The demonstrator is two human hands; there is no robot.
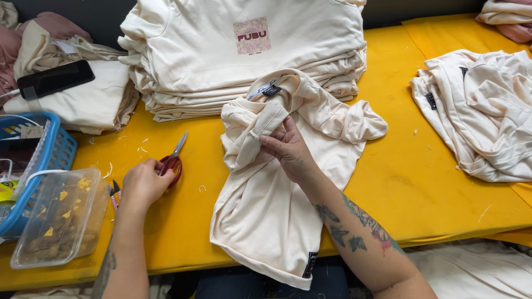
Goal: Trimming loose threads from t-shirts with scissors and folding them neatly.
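Head view: I've got my right hand (289,150) pinching a bunched fold of the cream shirt (277,221), fingers closed on the fabric just below the collar, the tattooed forearm lying across the shirt body. The shirt lies crumpled on the yellow table (410,182) in the middle, collar end toward the far side, hem hanging over the near edge with a small dark tag at the corner. My left hand (145,182) sits on the red-handled scissors (173,160), fingers curled around the handles, blades pointing away and lying flat on the table. Just beside that hand are small pink snips (114,195), and loose thread bits are scattered around. Left of it there's a clear plastic tub (58,221) with scraps inside, touching a blue basket (41,166). Beyond the shirt stands a tall stack of folded shirts (244,55), touching its collar end. A phone (55,78) rests on another folded pile far left. A loose heap of shirts (482,111) sits well apart on the right
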